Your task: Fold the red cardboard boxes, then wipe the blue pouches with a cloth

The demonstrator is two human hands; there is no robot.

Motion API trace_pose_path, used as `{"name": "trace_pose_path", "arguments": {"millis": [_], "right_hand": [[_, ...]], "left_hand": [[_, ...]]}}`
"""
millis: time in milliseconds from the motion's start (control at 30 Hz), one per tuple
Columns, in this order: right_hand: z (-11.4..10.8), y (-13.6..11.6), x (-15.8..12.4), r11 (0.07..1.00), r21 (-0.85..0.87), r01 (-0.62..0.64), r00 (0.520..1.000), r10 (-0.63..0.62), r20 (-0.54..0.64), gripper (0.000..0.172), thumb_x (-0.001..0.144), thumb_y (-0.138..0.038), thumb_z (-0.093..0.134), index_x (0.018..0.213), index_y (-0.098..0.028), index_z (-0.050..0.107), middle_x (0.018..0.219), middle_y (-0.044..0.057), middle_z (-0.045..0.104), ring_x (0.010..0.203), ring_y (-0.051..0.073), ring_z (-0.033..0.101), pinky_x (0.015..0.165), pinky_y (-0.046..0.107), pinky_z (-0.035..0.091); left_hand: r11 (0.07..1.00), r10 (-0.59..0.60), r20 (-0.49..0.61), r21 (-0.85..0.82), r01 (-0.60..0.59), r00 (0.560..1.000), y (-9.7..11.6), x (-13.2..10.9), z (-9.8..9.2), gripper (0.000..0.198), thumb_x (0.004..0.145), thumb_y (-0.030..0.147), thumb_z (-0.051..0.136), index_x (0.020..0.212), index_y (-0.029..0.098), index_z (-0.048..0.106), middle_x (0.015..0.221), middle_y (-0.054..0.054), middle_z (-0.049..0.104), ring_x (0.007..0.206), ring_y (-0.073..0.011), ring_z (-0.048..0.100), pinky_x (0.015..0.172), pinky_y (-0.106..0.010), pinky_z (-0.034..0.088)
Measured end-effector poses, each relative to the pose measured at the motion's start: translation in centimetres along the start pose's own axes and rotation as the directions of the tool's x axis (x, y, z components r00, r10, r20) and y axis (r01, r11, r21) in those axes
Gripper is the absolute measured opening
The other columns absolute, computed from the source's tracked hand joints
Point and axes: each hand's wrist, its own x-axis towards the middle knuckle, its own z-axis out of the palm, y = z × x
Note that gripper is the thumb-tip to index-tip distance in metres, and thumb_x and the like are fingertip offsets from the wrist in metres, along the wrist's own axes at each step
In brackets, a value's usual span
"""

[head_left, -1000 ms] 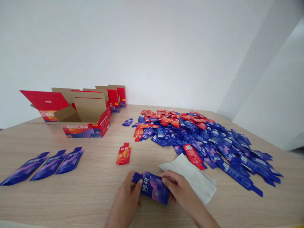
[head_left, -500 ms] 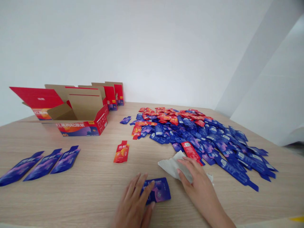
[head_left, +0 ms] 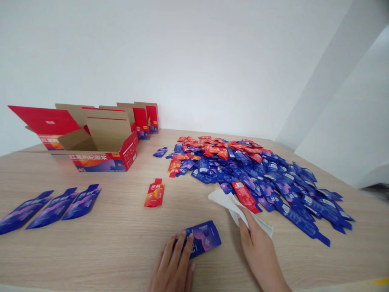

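Observation:
My left hand (head_left: 176,261) rests over the spout end of a blue pouch (head_left: 204,240), its fingers on top and the thumb at the near edge. This pouch lies flat on the table, and the part beneath my fingers is hidden. Pinched in my right hand (head_left: 258,243) is a crumpled white cloth (head_left: 226,201), lifted at its near side. Just beyond the cloth, a red pouch (head_left: 245,196) lies back side up at the edge of the pile. A single orange-red pouch (head_left: 154,193) lies ahead of my left hand.
Blue and red pouches form a large pile (head_left: 237,166) at the right. Open red cartons (head_left: 100,162) stand at the back left. Three blue pouches (head_left: 81,202) lie in a row at the left, and one small blue pouch (head_left: 160,152) sits near the cartons.
My right hand has gathered the white cloth and raised it from the table. The blue pouch has turned slightly, its far end shifting up and right under my left hand.

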Motion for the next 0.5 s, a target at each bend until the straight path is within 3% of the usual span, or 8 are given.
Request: {"name": "trace_pose_path", "arguments": {"millis": [33,100,133,200,267,300,400,500], "right_hand": [[0.5,-1.0,-0.4,1.0,0.022,0.004,1.0,-0.003,-0.021,0.048,0.107,-0.037,0.034,0.148,-0.024,0.057,0.141,0.011,0.07,0.131,0.029,0.066,0.111,0.05,0.055],[2.2,-2.9,-1.5,0.987,0.054,0.15,0.989,-0.151,0.005,0.049,0.105,-0.029,0.04,0.151,-0.025,0.054,0.147,0.01,0.065,0.137,0.028,0.062,0.113,0.048,0.053],[3.3,-3.6,-2.1,0.957,0.08,0.278,0.958,-0.283,0.054,0.053,0.102,-0.021,0.042,0.153,-0.026,0.053,0.151,0.008,0.063,0.139,0.027,0.059,0.115,0.046,0.052],[5.5,-4.5,-3.1,0.849,0.134,0.51,0.835,-0.527,0.158,0.069,0.092,-0.007,0.046,0.158,-0.029,0.048,0.154,0.004,0.059,0.143,0.023,0.056,0.117,0.042,0.051],[7.1,-4.5,-3.7,0.77,0.137,0.623,0.736,-0.636,0.229,0.085,0.083,0.001,0.047,0.162,-0.031,0.04,0.156,0.001,0.057,0.145,0.022,0.053,0.119,0.041,0.049],[7.5,-4.2,-3.8,0.76,0.113,0.64,0.722,-0.645,0.252,0.09,0.081,0.001,0.048,0.164,-0.03,0.037,0.157,0.001,0.055,0.146,0.022,0.052,0.12,0.043,0.048],[7.2,-2.7,-3.7,0.784,-0.006,0.621,0.755,-0.595,0.277,0.088,0.079,-0.001,0.049,0.163,-0.022,0.038,0.162,0.006,0.047,0.149,0.027,0.047,0.12,0.049,0.047],[5.6,-0.8,-3.4,0.831,-0.121,0.543,0.825,-0.502,0.258,0.07,0.09,-0.006,0.045,0.159,-0.017,0.046,0.163,0.01,0.046,0.149,0.03,0.047,0.118,0.052,0.049]], "left_hand": [[1.0,0.009,-0.003,0.007,-0.009,1.0,0.0,-0.2,0.2,0.058,0.096,0.03,0.058,0.153,0.018,0.05,0.142,-0.006,0.068,0.123,-0.0241,0.065,0.094,-0.032,0.056],[0.999,0.04,-0.005,0.031,-0.039,0.999,-0.1,-0.7,0.7,0.056,0.095,0.028,0.058,0.15,0.02,0.054,0.142,-0.006,0.068,0.124,-0.0253,0.065,0.095,-0.034,0.056],[0.997,0.058,0.006,0.042,-0.058,0.998,-0.1,-0.9,1.0,0.054,0.095,0.027,0.058,0.149,0.022,0.056,0.141,-0.005,0.069,0.124,-0.0257,0.065,0.095,-0.034,0.056],[0.995,0.084,0.031,0.054,-0.085,0.996,-0.2,-1.5,1.5,0.053,0.092,0.023,0.057,0.145,0.026,0.059,0.136,-0.003,0.072,0.12,-0.0254,0.067,0.094,-0.035,0.057],[0.992,0.114,0.036,0.051,-0.115,0.993,-0.4,-1.9,1.7,0.053,0.09,0.021,0.056,0.143,0.028,0.061,0.13,-0.002,0.075,0.116,-0.0242,0.069,0.095,-0.035,0.057],[0.991,0.122,0.026,0.048,-0.123,0.992,-0.4,-2.0,1.7,0.054,0.09,0.021,0.055,0.143,0.027,0.06,0.129,-0.002,0.076,0.116,-0.0235,0.07,0.096,-0.034,0.056],[0.995,0.09,-0.002,0.05,-0.09,0.996,-0.3,-1.7,1.2,0.058,0.092,0.021,0.055,0.15,0.023,0.054,0.137,-0.004,0.072,0.123,-0.0223,0.068,0.098,-0.032,0.055],[0.998,0.024,-0.015,0.066,-0.023,1.0,0.4,-0.8,0.6,0.068,0.092,0.015,0.052,0.159,0.019,0.041,0.144,-0.004,0.067,0.125,-0.0213,0.068,0.097,-0.032,0.056]]}}
